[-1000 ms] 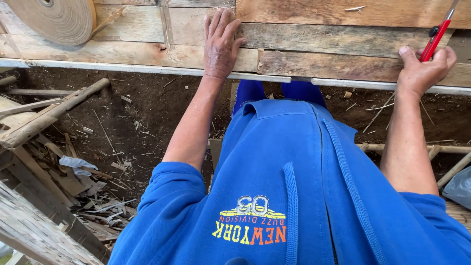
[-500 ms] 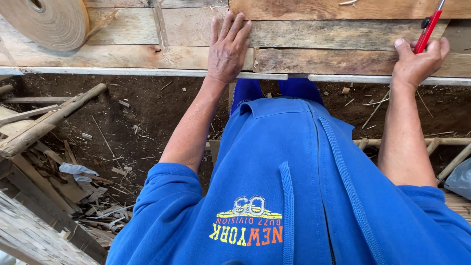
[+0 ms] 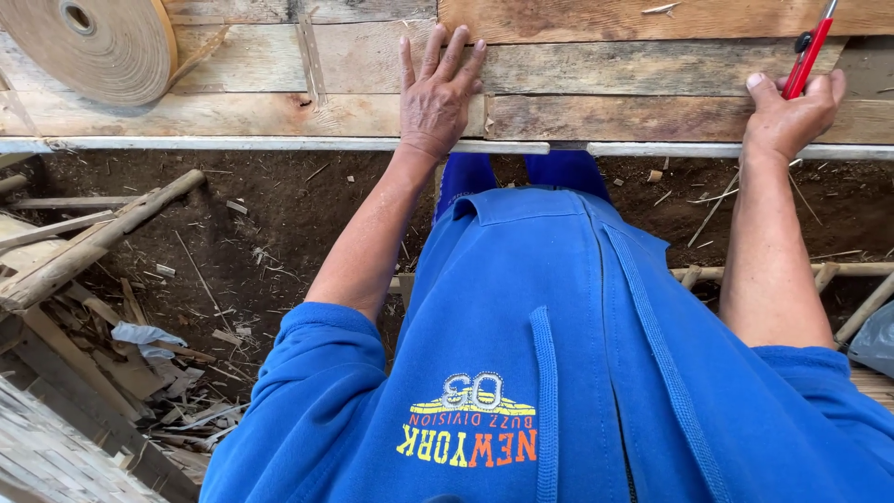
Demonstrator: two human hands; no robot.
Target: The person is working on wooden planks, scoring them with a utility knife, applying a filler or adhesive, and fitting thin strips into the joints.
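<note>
While your left hand point(image 3: 438, 98) presses flat, fingers spread, on rough planks point(image 3: 279, 112), your right hand point(image 3: 787, 116) clamps a slim red cutter point(image 3: 808, 58), which sticks up from the fist.

Tape-like roll point(image 3: 88, 47) top left; wood scraps point(image 3: 93, 307) on dirt, lower left

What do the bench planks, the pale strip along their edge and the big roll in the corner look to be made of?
The planks look like rough, unfinished wood: grain, knots and cracks show. The pale strip under the left hand seems a thin split cane or bamboo slat, smooth and matt; it is hard to tell. The roll looks like tightly wound tan woven or fibre tape. The right hand holds a red tool, probably plastic-bodied.
</note>
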